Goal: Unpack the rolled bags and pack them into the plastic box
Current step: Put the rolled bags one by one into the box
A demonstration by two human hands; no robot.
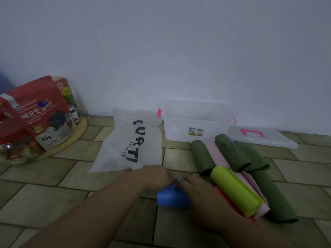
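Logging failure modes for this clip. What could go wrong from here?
1. Both the left hand and right hand pinch the blue roll right beside the stacked rolls. The lime roll lies on top, and a nudge could send it rolling.
2. The flattened white bag looks broader than the plastic box, so unrolled bags may not fit unless folded.

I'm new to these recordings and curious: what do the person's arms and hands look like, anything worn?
The left hand and right hand are bare, no gloves. Both forearms are bare to the frame's edge: no sleeves, watch or bracelet in view. The picture is too blurred to rule out a thin ring.
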